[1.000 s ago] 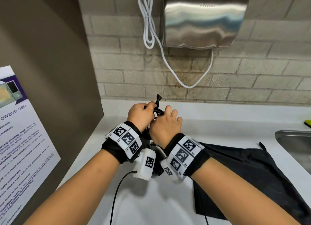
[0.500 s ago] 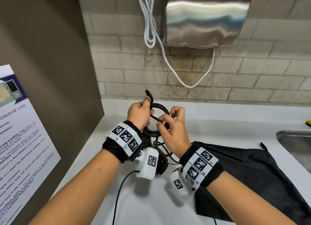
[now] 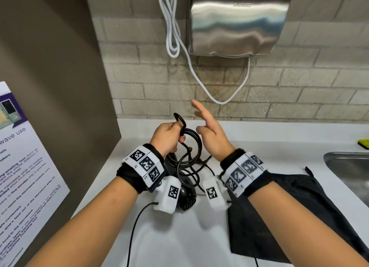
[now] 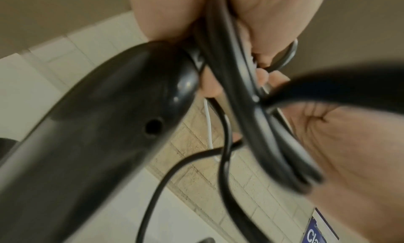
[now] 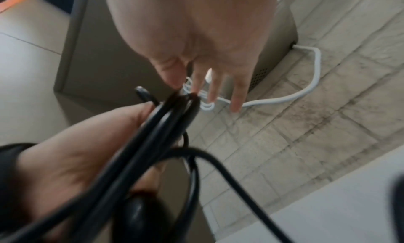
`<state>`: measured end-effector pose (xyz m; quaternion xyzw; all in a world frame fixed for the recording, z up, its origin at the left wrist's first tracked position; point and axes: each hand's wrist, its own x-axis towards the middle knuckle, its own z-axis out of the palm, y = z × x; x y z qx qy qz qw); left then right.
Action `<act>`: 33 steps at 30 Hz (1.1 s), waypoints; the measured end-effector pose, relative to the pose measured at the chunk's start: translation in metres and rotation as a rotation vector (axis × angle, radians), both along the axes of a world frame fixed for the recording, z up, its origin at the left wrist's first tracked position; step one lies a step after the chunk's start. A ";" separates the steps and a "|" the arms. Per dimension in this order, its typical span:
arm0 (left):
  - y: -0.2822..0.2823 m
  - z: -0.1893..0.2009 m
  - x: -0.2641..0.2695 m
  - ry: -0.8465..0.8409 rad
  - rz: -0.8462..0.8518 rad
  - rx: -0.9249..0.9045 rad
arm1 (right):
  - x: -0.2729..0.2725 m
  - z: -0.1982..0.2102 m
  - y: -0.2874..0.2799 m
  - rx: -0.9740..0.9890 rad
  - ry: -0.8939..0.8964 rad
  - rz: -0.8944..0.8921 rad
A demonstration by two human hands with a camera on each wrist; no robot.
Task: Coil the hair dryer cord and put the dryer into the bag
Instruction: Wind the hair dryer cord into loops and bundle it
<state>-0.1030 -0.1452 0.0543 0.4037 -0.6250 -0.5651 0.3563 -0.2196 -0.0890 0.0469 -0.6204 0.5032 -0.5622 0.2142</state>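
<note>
White countertop under both hands: left hand clamped on looped black rubber cord and glossy black plastic dryer, right hand spread, empty; flat black fabric bag nearer right.

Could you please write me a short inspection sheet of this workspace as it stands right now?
Surface: white counter, sink at its right.
Job's things: dryer under the wrists; its black cord partly looped; black bag flat on the counter, right.
Clutter: yellow-green item behind the sink.
Grips: left hand pinches the cord loops; right hand open, holds nothing.
Cables: white cable hangs on the wall; thin black lead trails toward the camera.
Surroundings: brick wall, steel hand dryer, poster at left.
</note>
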 end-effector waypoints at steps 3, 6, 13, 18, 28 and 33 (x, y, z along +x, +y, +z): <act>0.002 0.002 0.000 -0.034 -0.084 -0.006 | -0.009 0.016 -0.008 0.104 0.201 0.261; 0.003 0.003 0.001 -0.060 -0.098 -0.024 | -0.016 0.020 -0.009 0.139 0.277 0.291; -0.004 -0.001 0.002 -0.082 0.020 -0.116 | -0.028 0.020 0.002 -0.174 0.417 0.036; -0.010 -0.003 0.005 -0.079 0.136 -0.167 | -0.012 -0.002 0.012 -0.189 0.368 -0.005; -0.003 -0.005 0.005 -0.059 0.106 -0.188 | 0.007 -0.020 0.018 -0.062 0.463 0.013; 0.001 -0.007 0.008 -0.023 0.054 -0.187 | -0.014 -0.014 0.008 -0.180 -0.095 -0.189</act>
